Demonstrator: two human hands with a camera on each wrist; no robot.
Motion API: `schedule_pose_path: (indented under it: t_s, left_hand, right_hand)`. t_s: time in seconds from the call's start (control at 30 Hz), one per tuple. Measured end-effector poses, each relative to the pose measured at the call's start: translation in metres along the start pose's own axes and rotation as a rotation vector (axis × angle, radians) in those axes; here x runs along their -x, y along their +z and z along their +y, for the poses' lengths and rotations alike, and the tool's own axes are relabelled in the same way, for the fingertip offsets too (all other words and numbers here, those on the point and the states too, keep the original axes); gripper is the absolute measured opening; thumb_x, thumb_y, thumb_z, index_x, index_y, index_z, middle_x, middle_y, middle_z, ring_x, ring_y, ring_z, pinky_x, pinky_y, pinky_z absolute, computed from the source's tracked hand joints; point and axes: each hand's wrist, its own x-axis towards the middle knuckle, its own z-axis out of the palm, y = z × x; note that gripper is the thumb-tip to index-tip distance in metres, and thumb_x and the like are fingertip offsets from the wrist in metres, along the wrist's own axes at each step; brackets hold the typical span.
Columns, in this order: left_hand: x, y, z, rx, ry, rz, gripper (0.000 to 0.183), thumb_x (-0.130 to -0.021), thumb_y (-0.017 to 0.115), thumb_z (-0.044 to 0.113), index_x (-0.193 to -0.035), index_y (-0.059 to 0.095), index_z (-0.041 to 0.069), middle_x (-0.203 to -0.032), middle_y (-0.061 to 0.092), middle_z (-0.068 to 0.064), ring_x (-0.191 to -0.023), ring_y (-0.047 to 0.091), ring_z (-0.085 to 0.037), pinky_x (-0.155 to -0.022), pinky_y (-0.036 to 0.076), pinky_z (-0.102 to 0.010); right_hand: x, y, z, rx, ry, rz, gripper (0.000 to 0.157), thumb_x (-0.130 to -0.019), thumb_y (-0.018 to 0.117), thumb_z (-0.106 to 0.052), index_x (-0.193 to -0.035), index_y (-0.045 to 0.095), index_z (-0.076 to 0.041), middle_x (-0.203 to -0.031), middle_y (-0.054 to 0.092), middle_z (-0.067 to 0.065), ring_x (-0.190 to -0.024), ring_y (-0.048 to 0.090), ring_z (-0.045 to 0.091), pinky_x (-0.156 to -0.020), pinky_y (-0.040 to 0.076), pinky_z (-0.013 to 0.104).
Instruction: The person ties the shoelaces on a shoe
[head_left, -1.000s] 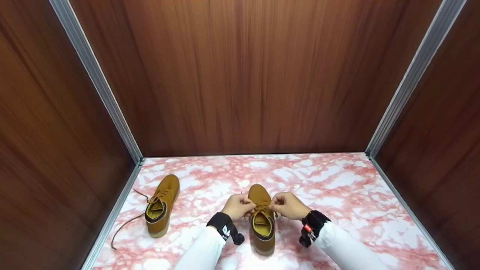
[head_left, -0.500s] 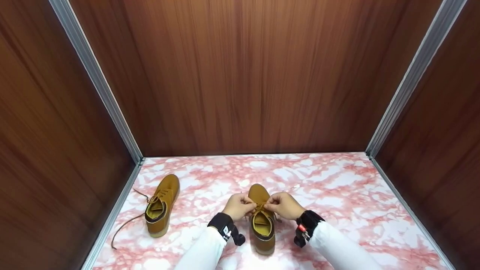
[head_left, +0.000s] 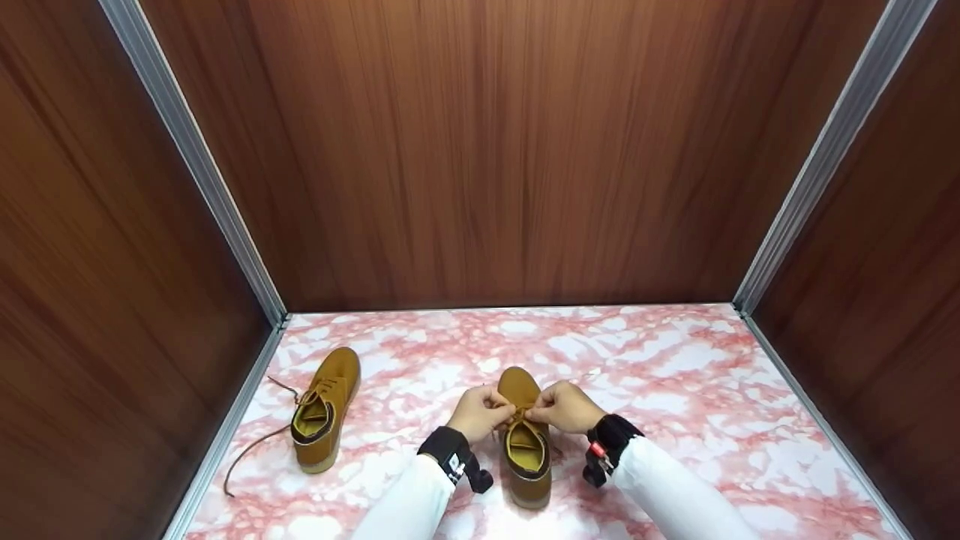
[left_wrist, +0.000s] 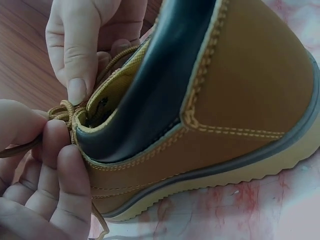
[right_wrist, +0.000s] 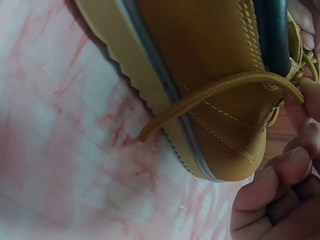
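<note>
A tan lace-up shoe [head_left: 529, 489] with a dark collar and yellow lining stands upright on the pink-and-white surface, toe pointing away. My left hand [head_left: 480, 415] pinches the brown shoelace [left_wrist: 62, 110] at the left of the knot over the tongue. From the other side, my right hand [head_left: 566, 409] pinches the lace close to the knot, its thumb pointing down in the left wrist view. A small lace loop shows between the hands there. In the right wrist view, a loose lace end hangs over the shoe's side. The knot is partly hidden by fingers.
A matching shoe [head_left: 337, 375] stands to the left, its long lace [head_left: 251, 448] trailing over the marbled surface [head_left: 660, 360]. Brown wood-grain panels [head_left: 480, 165] with grey metal corner strips rise at the back and both sides.
My right hand has moved left, in toward the knot, and now sits close to my left hand. The left hand and both shoes have hardly moved.
</note>
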Motion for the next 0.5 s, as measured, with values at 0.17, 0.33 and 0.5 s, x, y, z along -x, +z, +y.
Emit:
schedule_pose_path:
  t_s: [0.17,0.33,0.5]
  left_hand:
    - [0.0003,-0.0004,0.0000,-0.038,0.056,-0.005,0.008,-0.091,0.074,0.002,-0.091,0.069,-0.004,-0.081,0.072,-0.003,-0.071,0.063,-0.006,-0.069,0.059,-0.024]
    - [0.0012,-0.0004,-0.0008,-0.052,0.116,-0.021,0.009,-0.090,0.075,0.001,-0.090,0.068,-0.005,-0.091,0.074,-0.011,-0.077,0.063,-0.003,-0.070,0.053,-0.014]
    - [0.0019,0.0002,-0.0008,-0.043,0.140,-0.037,0.010,-0.089,0.075,0.000,-0.089,0.067,-0.005,-0.097,0.075,-0.016,-0.081,0.064,-0.003,-0.073,0.053,-0.013]
  right_hand:
    - [-0.0024,0.0016,0.0004,-0.012,0.035,0.007,0.029,-0.087,0.081,-0.020,-0.066,0.074,-0.002,-0.057,0.057,-0.012,-0.054,0.043,0.003,-0.051,0.032,0.018]
    - [-0.0047,0.0052,0.0011,-0.033,0.084,0.028,0.033,-0.086,0.080,-0.024,-0.062,0.072,-0.002,-0.051,0.051,-0.015,-0.051,0.039,0.004,-0.048,0.029,0.020]
    - [-0.0044,0.0089,0.0022,-0.043,0.104,0.040,0.038,-0.089,0.077,-0.027,-0.061,0.068,-0.003,-0.050,0.048,-0.014,-0.050,0.039,0.005,-0.048,0.030,0.020]
